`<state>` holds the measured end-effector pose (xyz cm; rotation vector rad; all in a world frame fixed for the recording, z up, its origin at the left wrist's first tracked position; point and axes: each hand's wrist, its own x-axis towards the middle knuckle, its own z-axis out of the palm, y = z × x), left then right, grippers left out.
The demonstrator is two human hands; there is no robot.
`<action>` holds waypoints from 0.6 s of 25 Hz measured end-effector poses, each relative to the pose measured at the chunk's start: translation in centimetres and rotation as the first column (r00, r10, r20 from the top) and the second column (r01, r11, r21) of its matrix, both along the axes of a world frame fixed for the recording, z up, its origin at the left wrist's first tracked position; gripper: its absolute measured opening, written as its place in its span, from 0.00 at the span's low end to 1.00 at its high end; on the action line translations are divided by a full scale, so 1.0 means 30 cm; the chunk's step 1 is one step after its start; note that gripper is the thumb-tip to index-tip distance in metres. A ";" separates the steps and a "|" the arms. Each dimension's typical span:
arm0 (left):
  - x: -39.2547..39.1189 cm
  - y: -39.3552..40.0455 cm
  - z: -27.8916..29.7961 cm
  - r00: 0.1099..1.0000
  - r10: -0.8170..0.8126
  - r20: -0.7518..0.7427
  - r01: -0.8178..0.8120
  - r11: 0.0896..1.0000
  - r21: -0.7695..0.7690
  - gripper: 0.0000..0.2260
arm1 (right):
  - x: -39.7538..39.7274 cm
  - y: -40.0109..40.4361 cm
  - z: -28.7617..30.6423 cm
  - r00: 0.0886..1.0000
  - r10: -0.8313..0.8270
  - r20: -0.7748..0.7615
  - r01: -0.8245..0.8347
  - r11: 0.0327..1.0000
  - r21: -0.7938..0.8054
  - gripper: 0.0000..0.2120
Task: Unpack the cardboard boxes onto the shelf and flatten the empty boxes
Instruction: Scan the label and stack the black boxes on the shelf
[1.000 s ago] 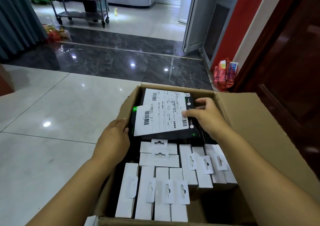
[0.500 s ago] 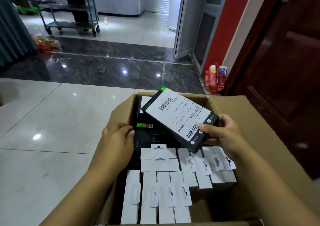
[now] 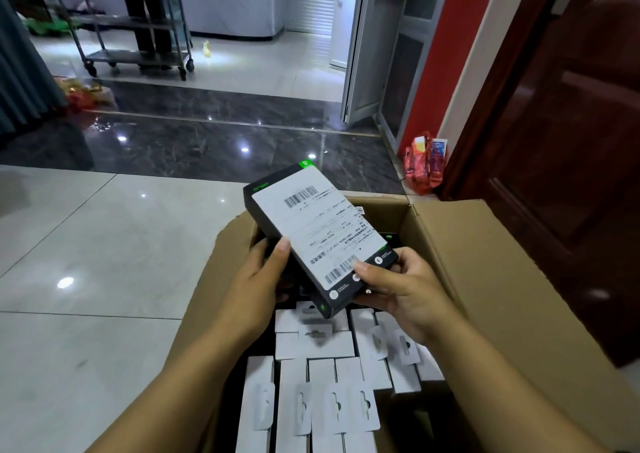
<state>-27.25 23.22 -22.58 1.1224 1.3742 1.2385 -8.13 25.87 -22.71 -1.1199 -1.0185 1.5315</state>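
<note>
**Black box held above the open carton**

Both hands grip 1 black box [image 3: 320, 237] with a white barcode label, tilted above the open cardboard box [image 3: 491, 279]. The left hand [image 3: 254, 288] has its fingers clamped on the box's left edge; the right hand [image 3: 403, 289] pinches the near corner. Inside the carton, below, white packets [image 3: 322, 380] with hang tabs lie in rows. The carton stands on the tiled floor [image 3: 104, 262].
</note>
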 end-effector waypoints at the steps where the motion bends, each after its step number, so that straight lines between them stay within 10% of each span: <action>1: 0.004 0.006 0.007 0.993 0.008 0.117 -0.009 1.000 0.004 0.13 | -0.009 0.004 -0.007 1.000 0.017 0.025 -0.017 1.000 0.005 0.26; 7: -0.045 0.041 -0.007 0.961 0.183 0.205 -0.192 0.981 0.024 0.10 | -0.013 0.084 -0.016 0.948 0.178 0.263 -0.187 0.982 0.010 0.19; 11: -0.072 0.057 -0.030 0.941 0.269 0.205 -0.275 0.962 -0.003 0.15 | 0.018 0.227 -0.061 0.882 -0.039 0.469 0.002 0.997 0.078 0.11; 15: -0.083 0.068 -0.051 0.923 0.344 0.172 -0.343 0.939 -0.035 0.16 | 0.033 0.370 -0.120 0.740 -0.205 0.640 0.193 0.977 0.090 0.26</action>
